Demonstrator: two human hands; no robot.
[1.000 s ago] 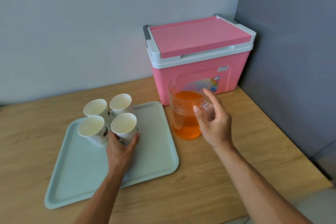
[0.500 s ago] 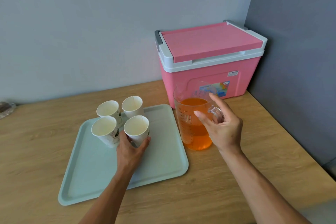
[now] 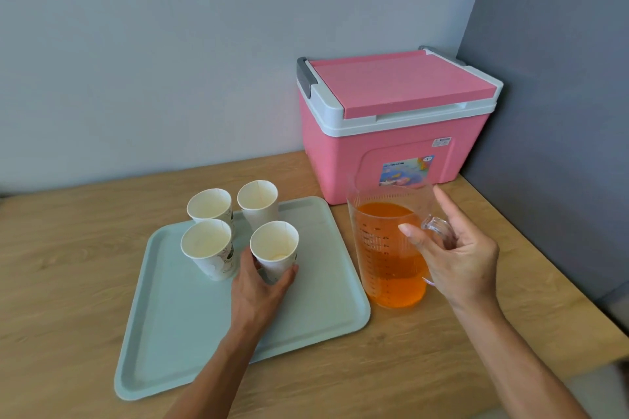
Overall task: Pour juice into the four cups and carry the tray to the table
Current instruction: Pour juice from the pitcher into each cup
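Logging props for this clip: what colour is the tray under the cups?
Pale mint green tray, plain, seen in the head view.

A pink cooler with a white-rimmed lid and grey latches stands shut on the wooden counter, in the corner between two grey walls.

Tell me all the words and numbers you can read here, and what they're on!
Pink cooler, picture sticker: has words and a number, too blurred to read.
Cooler, small white label: too small to read.
Juice jug: measuring marks and numbers down its side, too small to read.
Paper cups: printed pictures only, no words I can read.
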